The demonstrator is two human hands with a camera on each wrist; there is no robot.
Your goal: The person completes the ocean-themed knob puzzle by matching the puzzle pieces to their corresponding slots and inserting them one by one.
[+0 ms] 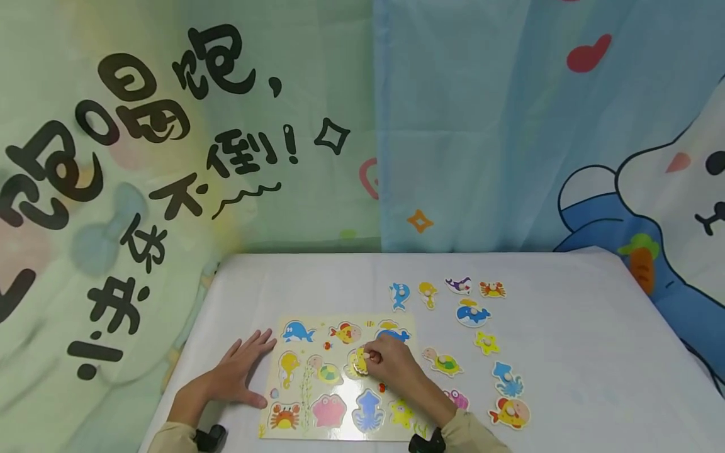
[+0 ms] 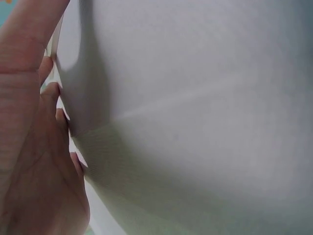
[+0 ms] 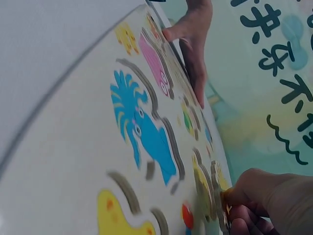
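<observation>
A yellow piece [image 1: 358,363] is pinched in the right hand [image 1: 394,367], held just above a recess [image 3: 201,187] in the puzzle board [image 1: 340,434]. Its long axis cannot be told, the outline being partly covered. The left hand [image 1: 240,371], fingers spread apart, is placed farther off, at the board's left edge.

The right hand [image 1: 396,365] partly hides the yellow puzzle piece [image 1: 359,363].
</observation>
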